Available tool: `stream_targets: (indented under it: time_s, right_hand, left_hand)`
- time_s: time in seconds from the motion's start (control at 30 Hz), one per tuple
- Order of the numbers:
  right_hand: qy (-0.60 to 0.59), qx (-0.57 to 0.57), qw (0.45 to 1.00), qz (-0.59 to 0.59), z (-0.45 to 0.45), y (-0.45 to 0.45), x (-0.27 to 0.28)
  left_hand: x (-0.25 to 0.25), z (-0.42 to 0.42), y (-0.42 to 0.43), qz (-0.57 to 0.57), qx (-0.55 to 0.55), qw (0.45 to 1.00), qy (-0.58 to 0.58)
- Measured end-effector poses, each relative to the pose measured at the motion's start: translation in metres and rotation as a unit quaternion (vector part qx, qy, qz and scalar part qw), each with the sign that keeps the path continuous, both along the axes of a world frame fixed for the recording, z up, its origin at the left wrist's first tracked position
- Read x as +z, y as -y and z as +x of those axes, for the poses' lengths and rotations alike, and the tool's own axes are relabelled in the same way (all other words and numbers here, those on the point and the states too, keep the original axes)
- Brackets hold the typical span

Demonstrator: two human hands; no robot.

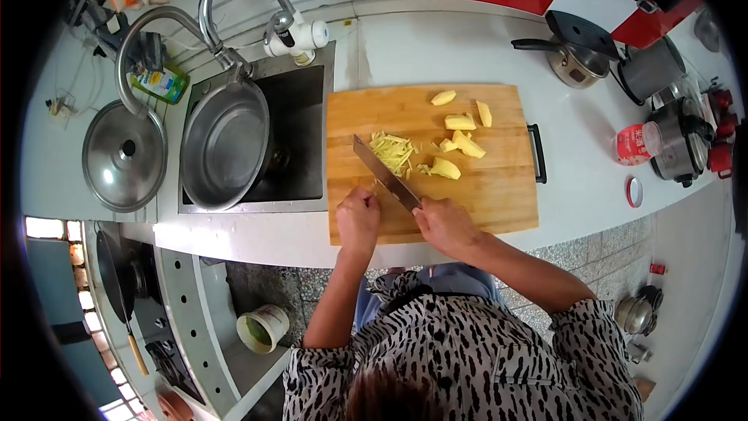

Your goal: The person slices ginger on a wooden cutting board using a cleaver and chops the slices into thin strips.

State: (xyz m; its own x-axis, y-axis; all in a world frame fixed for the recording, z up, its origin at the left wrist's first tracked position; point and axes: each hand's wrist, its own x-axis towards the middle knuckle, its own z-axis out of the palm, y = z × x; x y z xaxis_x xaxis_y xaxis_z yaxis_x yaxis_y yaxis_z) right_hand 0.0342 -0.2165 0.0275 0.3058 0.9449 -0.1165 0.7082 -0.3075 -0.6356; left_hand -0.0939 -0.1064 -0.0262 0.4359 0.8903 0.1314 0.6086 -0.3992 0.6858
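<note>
On a wooden cutting board (499, 187), my right hand (448, 228) is wrapped round the handle of a knife (386, 173), whose blade points up and to the left. Close to the blade's left side, my left hand (358, 221) is closed near the board's lower left; whatever its fingers hold, if anything, is too small to make out. A pile of thin yellow strips (393, 153) lies just beyond the blade. Several peeled yellow pieces (460, 122) are spread over the board's upper middle and right.
Left of the board is a sink (300, 140) holding a metal basin (226, 144), beneath a curved faucet (209, 8). A round lid (125, 156) lies farther left. On the counter's right stand a saucepan (578, 66), a red-labelled jar (633, 145) and a small lid (634, 192).
</note>
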Motion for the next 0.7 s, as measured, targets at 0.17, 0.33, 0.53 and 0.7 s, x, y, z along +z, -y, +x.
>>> stream_targets:
  time_s: [0.17, 0.33, 0.53, 0.7]
  right_hand:
    - [-0.004, 0.062, 0.997, -0.05, 0.004, 0.011, 0.009]
    - [0.005, 0.081, 0.995, -0.064, -0.003, 0.006, -0.002]
    - [0.014, 0.03, 0.999, 0.01, 0.005, 0.007, -0.003]
    - [-0.161, -0.036, 0.986, 0.017, 0.035, 0.008, 0.019]
  left_hand:
    - [0.007, -0.007, 0.005, -0.044, 0.026, 0.998, 0.041]
    - [-0.003, -0.012, 0.005, -0.015, 0.0, 0.999, -0.037]
    - [-0.001, -0.001, 0.002, 0.038, 0.027, 0.987, -0.152]
    - [-0.004, 0.022, -0.017, 0.016, -0.006, 0.997, -0.078]
